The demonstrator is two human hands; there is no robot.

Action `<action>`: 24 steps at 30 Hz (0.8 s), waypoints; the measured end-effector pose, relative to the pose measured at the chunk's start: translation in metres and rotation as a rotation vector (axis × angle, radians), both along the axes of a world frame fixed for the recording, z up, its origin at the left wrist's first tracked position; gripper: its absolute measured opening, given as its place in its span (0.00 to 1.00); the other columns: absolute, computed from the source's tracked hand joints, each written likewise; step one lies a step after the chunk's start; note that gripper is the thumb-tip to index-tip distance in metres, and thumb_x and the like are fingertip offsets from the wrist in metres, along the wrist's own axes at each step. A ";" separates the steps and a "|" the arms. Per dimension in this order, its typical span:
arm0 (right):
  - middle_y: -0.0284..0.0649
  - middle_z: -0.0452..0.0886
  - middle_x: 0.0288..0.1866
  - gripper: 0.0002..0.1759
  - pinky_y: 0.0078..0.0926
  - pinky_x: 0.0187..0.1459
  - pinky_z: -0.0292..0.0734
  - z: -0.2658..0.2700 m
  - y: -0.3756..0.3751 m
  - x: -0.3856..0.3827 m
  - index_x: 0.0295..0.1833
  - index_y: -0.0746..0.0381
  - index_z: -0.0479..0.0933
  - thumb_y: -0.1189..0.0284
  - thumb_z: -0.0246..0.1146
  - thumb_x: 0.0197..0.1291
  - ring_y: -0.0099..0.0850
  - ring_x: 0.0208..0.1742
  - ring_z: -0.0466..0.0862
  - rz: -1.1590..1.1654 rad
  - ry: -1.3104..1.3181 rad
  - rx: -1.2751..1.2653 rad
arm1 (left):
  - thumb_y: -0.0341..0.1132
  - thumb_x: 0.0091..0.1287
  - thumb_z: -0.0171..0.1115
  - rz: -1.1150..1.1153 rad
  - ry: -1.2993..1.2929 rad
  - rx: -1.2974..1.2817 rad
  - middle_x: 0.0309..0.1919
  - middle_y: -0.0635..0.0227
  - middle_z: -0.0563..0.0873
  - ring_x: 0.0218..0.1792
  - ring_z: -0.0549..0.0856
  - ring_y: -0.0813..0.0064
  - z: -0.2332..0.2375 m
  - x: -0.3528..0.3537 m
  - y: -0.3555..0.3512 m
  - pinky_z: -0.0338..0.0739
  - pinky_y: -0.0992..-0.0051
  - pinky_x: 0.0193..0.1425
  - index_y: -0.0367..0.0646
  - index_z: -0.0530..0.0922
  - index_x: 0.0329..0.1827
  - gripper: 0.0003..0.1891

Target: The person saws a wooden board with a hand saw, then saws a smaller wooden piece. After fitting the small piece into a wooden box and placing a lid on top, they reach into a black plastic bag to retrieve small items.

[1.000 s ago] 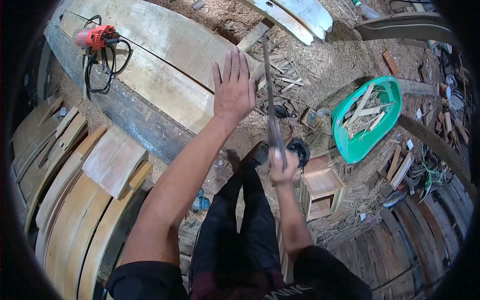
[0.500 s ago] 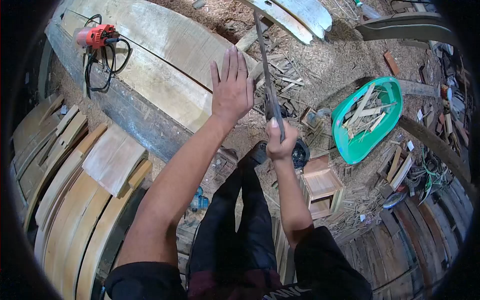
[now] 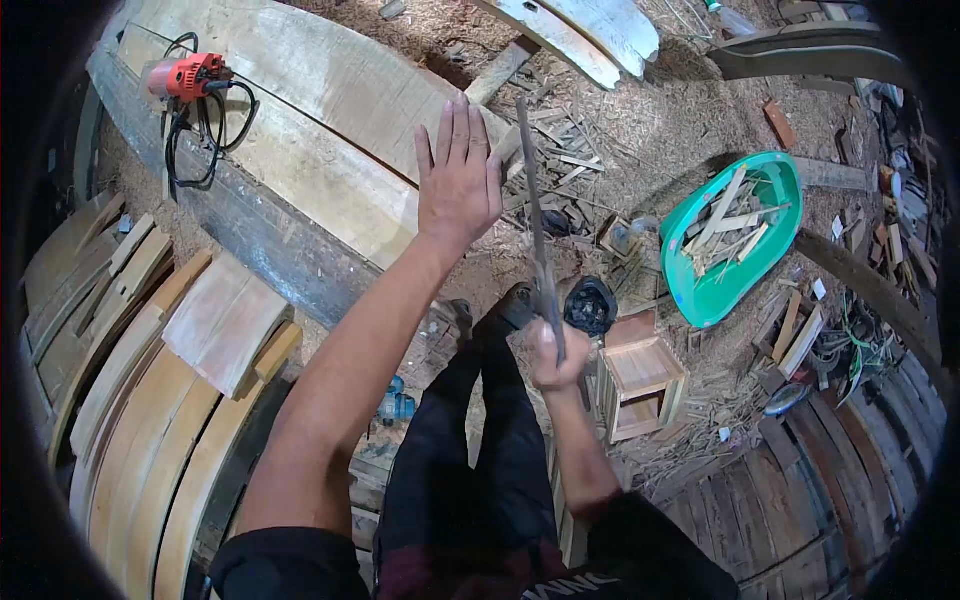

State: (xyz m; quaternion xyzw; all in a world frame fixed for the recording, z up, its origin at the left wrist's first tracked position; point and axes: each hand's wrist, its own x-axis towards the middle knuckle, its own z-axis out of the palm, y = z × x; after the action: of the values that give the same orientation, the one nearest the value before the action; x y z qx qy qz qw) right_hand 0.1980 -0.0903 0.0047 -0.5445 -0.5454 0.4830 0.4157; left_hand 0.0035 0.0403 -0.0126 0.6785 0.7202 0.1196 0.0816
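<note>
My left hand (image 3: 458, 190) lies flat, fingers stretched out, on the right end of a wide pale plank (image 3: 345, 85). A second board (image 3: 300, 170) runs alongside it, with a dark gap between the two. My right hand (image 3: 557, 358) is closed around the handle end of a hand saw (image 3: 537, 215), whose long thin blade shows edge-on. The blade points away from me, just right of the plank's end and my left fingers. A red power tool (image 3: 188, 77) with a coiled black cord rests on the boards at the far left.
A green tub (image 3: 735, 240) of wood offcuts stands at right. Near my legs are a small wooden box (image 3: 645, 385), a black bundle (image 3: 590, 306) and a blue tool (image 3: 396, 402). Curved boards (image 3: 150, 420) are stacked at left. Shavings and scraps cover the ground.
My right hand has drawn back toward my body, bringing the saw with it, so the blade tip sits lower in view. My left hand stays flat on the plank.
</note>
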 end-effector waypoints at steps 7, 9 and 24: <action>0.37 0.66 0.15 0.18 0.30 0.23 0.66 -0.007 0.053 -0.021 0.24 0.64 0.72 0.65 0.61 0.65 0.28 0.16 0.70 0.003 -0.025 -0.104 | 0.39 0.75 0.43 -0.014 -0.003 0.022 0.79 0.44 0.57 0.81 0.55 0.49 -0.004 0.001 -0.009 0.41 0.44 0.81 0.28 0.55 0.78 0.33; 0.38 0.67 0.15 0.17 0.30 0.23 0.67 0.003 0.016 -0.002 0.25 0.64 0.74 0.66 0.60 0.65 0.28 0.17 0.72 -0.012 -0.043 -0.024 | 0.39 0.75 0.43 -0.013 -0.006 0.031 0.79 0.44 0.57 0.81 0.55 0.49 -0.004 0.002 -0.007 0.41 0.44 0.81 0.27 0.55 0.78 0.33; 0.40 0.66 0.14 0.23 0.32 0.23 0.66 -0.015 0.053 -0.012 0.23 0.64 0.71 0.59 0.62 0.65 0.31 0.16 0.68 0.051 -0.029 -0.101 | 0.43 0.75 0.47 0.056 -0.037 0.029 0.80 0.47 0.58 0.81 0.55 0.54 0.000 0.004 -0.007 0.40 0.44 0.81 0.31 0.57 0.79 0.34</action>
State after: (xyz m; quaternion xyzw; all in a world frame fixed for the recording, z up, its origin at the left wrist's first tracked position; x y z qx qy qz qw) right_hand 0.1859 -0.0371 -0.0104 -0.5576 -0.5400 0.5123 0.3674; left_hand 0.0070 0.0330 -0.0126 0.6569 0.7353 0.1450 0.0817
